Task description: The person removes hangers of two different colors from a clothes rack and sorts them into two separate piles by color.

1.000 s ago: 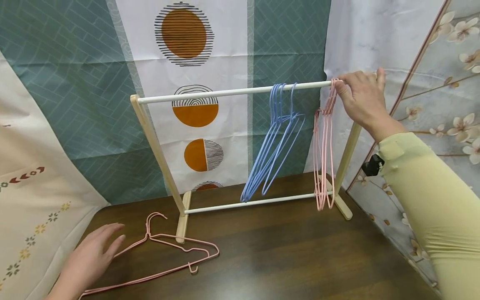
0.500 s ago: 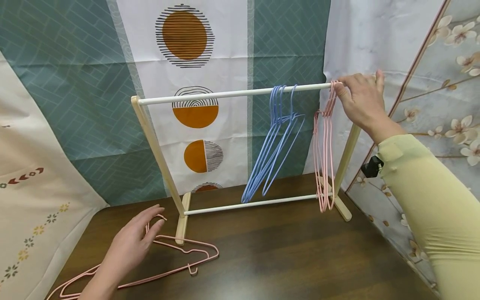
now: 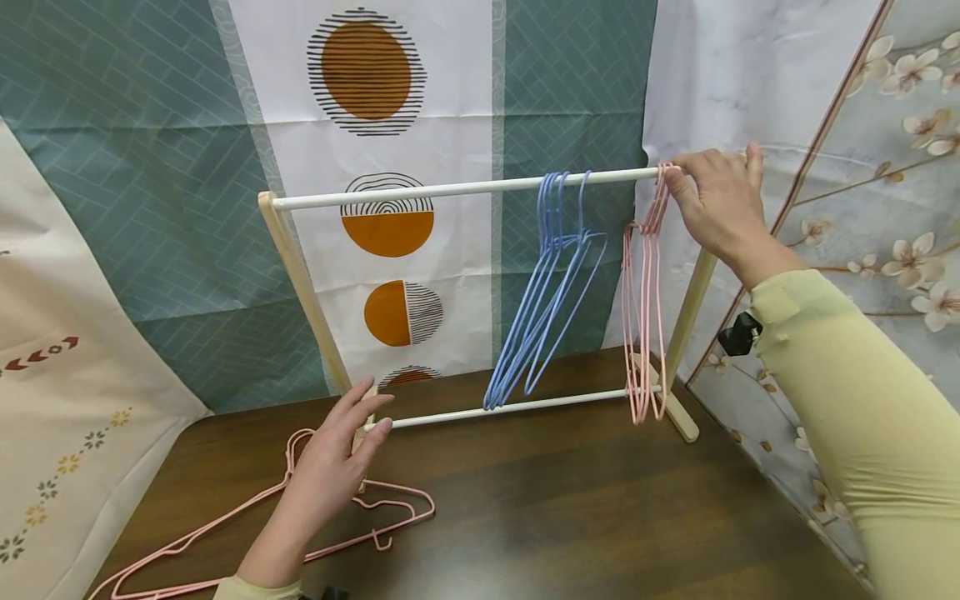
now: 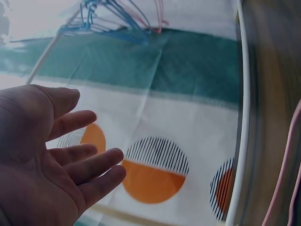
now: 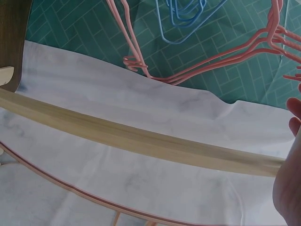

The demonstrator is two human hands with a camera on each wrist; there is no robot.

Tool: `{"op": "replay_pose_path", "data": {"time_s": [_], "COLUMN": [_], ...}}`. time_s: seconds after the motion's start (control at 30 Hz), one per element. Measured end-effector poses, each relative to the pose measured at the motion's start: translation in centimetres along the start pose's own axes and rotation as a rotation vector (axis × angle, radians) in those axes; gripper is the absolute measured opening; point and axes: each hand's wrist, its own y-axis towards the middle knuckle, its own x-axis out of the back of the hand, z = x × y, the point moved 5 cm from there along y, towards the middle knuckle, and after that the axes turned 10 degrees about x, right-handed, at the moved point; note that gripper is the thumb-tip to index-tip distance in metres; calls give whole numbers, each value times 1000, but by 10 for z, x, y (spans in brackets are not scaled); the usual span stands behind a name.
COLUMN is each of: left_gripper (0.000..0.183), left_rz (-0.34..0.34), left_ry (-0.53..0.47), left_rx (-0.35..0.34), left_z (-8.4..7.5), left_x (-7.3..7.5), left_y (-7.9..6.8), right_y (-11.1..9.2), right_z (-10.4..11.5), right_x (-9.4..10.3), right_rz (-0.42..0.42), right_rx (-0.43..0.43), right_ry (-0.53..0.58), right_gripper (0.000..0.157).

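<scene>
A small clothes rack with a white rail point(image 3: 465, 188) and wooden posts stands on the table. My right hand point(image 3: 720, 204) grips its top right corner, thumb in front of the rail and fingers over it. Close beside that thumb, several pink hangers point(image 3: 651, 229) hang from the rail. Several blue hangers point(image 3: 551, 242) hang further left. My left hand point(image 3: 333, 458), fingers spread and holding nothing, is raised before the rack's left foot. Below it, partly covered by the hand and forearm, pink wire hangers point(image 3: 408, 523) lie on the table; how many overlap I cannot tell.
The brown table point(image 3: 570, 508) runs back to a patterned cloth point(image 3: 450, 333) hung behind the rack. A floral cloth point(image 3: 885, 250) closes the right side, and a cream cloth point(image 3: 67, 333) the left. A white lower bar point(image 3: 525, 406) joins the rack's feet.
My left hand has moved right and forward, from the left part of the lying pink hangers past their hook to the rack's left foot. My right hand has stayed on the corner.
</scene>
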Motion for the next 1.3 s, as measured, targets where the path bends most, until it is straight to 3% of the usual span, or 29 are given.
{"op": "replay_pose_path", "data": {"time_s": [0.23, 0.47, 0.57, 1.03, 1.3], "left_gripper": [38, 43, 43, 35, 43], "left_rz": [23, 85, 94, 32, 83], "left_ry": [-87, -286, -367, -526, -634], "left_rx": [-20, 84, 96, 54, 95], "left_z": [-16, -30, -40, -77, -90], "left_x": [-21, -42, -50, -81, -93], "left_y": [7, 16, 20, 35, 44], "right_y": [-1, -1, -2, -3, 0], "right_z": [0, 0, 0, 1, 3], "right_x": [2, 3, 3, -2, 0], "right_rz": [1, -9, -12, -5, -4], "right_rx": [-4, 2, 3, 1, -2], "right_ry": [0, 8, 9, 5, 2], "right_gripper": [73, 74, 73, 70, 69]}}
